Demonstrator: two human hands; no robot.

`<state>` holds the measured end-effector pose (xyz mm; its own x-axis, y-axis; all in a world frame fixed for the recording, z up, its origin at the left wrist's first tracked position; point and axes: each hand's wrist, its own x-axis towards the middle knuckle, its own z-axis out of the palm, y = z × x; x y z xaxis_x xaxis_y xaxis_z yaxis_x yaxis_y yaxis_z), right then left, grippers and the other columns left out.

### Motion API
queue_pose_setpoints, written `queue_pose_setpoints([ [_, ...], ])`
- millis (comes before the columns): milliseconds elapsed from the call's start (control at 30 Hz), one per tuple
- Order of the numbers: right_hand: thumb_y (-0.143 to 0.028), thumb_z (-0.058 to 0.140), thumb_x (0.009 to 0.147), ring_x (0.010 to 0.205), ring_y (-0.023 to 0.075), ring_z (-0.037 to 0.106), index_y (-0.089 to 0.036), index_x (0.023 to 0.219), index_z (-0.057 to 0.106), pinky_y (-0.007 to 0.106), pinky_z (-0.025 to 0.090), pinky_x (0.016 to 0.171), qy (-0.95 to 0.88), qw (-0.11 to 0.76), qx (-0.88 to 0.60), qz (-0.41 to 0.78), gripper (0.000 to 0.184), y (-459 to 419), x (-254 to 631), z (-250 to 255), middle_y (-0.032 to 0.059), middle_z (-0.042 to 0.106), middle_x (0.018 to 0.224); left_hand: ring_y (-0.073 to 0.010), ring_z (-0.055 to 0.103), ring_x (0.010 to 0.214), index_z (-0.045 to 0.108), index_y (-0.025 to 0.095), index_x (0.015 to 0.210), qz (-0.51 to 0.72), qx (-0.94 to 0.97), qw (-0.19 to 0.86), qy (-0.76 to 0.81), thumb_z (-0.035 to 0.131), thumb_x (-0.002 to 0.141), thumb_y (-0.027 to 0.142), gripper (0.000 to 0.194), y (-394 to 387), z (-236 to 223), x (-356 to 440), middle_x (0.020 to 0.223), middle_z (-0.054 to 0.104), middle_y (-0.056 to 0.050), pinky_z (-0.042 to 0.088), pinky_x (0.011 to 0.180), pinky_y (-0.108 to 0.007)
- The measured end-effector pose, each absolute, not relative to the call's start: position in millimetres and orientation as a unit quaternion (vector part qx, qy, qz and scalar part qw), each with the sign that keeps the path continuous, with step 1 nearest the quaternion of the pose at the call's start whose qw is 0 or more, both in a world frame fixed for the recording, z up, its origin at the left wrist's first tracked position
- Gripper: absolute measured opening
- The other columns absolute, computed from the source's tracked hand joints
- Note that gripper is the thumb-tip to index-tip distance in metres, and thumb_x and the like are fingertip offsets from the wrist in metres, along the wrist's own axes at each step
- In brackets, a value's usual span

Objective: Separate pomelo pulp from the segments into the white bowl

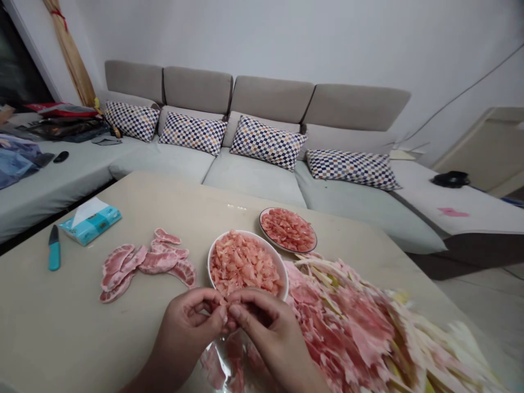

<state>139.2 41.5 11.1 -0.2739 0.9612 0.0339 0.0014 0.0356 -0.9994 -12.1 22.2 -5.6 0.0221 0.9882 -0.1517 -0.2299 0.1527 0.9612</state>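
Pinching with both hands, the person holds the left hand (190, 325) and right hand (272, 322) close together, thumbs and forefingers narrowed to meet around a small piece (225, 317) of what looks like fruit, mostly hidden by the fingertips. The 2 hands are at the near edge of a white bowl (284, 267), heaped with loose pink pulp (243, 265). Below the fingers, a glossy clear surface with pinkish shapes (223, 365) shows in part; what it is cannot be told. Just beyond the bowl, a dark-rimmed plate (261, 222) bears redder pulp (286, 229). To the right, a heap of pink and yellowish peelings (360, 327) spreads along the pale table (82, 327). To the left lie pink fruit segments (164, 261), and farther off a blue tissue pack (90, 221) with 1 tissue sticking up, near a knife (54, 254) with a turquoise handle. Behind the table runs a grey sofa (270, 98) against a plain wall (286, 33), with 4 checkered cushions (268, 142) along it. Bags (61, 112) are piled at its left end, near a tied tan curtain (69, 49); a black object (450, 179) sits at the right.
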Motion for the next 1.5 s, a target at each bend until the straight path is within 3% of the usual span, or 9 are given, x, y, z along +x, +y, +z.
queue_pose_setpoints([
  [300,-0.034,0.072,0.08,0.064,0.0156,0.067,-0.02,0.081,0.075,0.024,0.055,0.06,-0.574,0.444,-0.415,0.548,0.014,38.9,139.1,9.2,0.0042,0.07,0.076,-0.0117,0.059,0.052,0.065,0.015,0.063,0.517,0.323,0.642,0.465,0.078,0.061,0.026,0.017,22.9,7.5,-8.9,0.053,0.063,0.001,0.052,0.056,-0.022],
  [533,-0.036,0.072,0.08,0.061,0.0147,0.068,-0.019,0.081,0.073,0.023,0.056,0.06,-0.542,0.423,-0.401,0.606,0.018,37.3,137.7,15.1,0.0021,0.069,0.069,-0.0121,0.063,0.058,0.067,0.017,0.071,0.537,0.381,0.604,0.45,0.072,0.073,0.024,0.009,16.0,1.3,-12.6,0.062,0.066,0.001,0.051,0.059,-0.02],
  [667,-0.023,0.064,0.086,0.068,0.0169,0.068,-0.019,0.082,0.072,0.025,0.057,0.063,-0.671,0.476,-0.395,0.409,0.01,32.9,135.1,10.2,0.0044,0.071,0.075,-0.0112,0.062,0.057,0.067,0.017,0.071,0.551,0.384,0.584,0.456,0.072,0.073,0.023,0.008,15.2,-2.8,-12.7,0.061,0.063,0.002,0.05,0.057,-0.018],
  [767,-0.006,0.059,0.085,0.08,0.0181,0.069,-0.019,0.095,0.07,0.027,0.057,0.073,-0.756,0.517,-0.339,0.214,0.02,31.0,132.4,2.8,0.0068,0.073,0.086,-0.0108,0.06,0.057,0.067,0.017,0.071,0.554,0.374,0.575,0.471,0.073,0.07,0.023,0.008,16.6,-4.8,-9.4,0.061,0.063,0.003,0.05,0.056,-0.018],
  [967,-0.002,0.061,0.081,0.085,0.0213,0.07,-0.026,0.108,0.069,0.032,0.058,0.078,-0.751,0.542,-0.358,0.12,0.037,18.0,138.0,-2.3,0.005,0.074,0.09,-0.0126,0.062,0.062,0.068,0.016,0.073,0.568,0.379,0.491,0.541,0.071,0.069,0.023,0.009,34.7,-9.0,-24.4,0.068,0.066,0.0,0.052,0.061,-0.02],
  [1033,-0.007,0.065,0.08,0.086,0.0236,0.07,-0.029,0.104,0.071,0.033,0.058,0.078,-0.727,0.539,-0.403,0.135,0.033,16.3,143.2,4.4,0.0047,0.074,0.089,-0.0116,0.06,0.06,0.067,0.016,0.069,0.581,0.376,0.459,0.556,0.071,0.071,0.026,0.011,41.8,-5.7,-34.2,0.065,0.064,0.002,0.052,0.062,-0.02],
  [1133,-0.021,0.065,0.084,0.076,0.0223,0.07,-0.025,0.087,0.074,0.031,0.058,0.066,-0.687,0.493,-0.434,0.31,0.01,25.1,149.1,17.7,0.0057,0.074,0.084,-0.0154,0.064,0.067,0.069,0.016,0.071,0.551,0.39,0.511,0.532,0.073,0.07,0.031,0.016,43.6,1.8,-39.1,0.071,0.068,-0.001,0.054,0.065,-0.023],
  [1267,-0.037,0.068,0.084,0.074,0.0205,0.071,-0.021,0.098,0.074,0.032,0.06,0.07,-0.574,0.456,-0.463,0.498,0.022,41.8,155.2,22.9,0.0071,0.076,0.088,-0.0198,0.068,0.074,0.072,0.015,0.078,0.519,0.358,0.603,0.488,0.08,0.064,0.037,0.027,35.9,5.9,-32.0,0.075,0.072,-0.004,0.057,0.073,-0.032],
  [1500,-0.035,0.064,0.086,0.101,0.0244,0.067,-0.022,0.104,0.073,0.04,0.054,0.089,-0.627,0.451,-0.497,0.395,0.024,62.9,173.3,15.2,0.0089,0.072,0.113,-0.0191,0.068,0.081,0.073,0.016,0.085,0.515,0.327,0.644,0.461,0.078,0.069,0.038,0.028,32.3,2.2,-32.8,0.084,0.072,-0.005,0.057,0.081,-0.034],
])
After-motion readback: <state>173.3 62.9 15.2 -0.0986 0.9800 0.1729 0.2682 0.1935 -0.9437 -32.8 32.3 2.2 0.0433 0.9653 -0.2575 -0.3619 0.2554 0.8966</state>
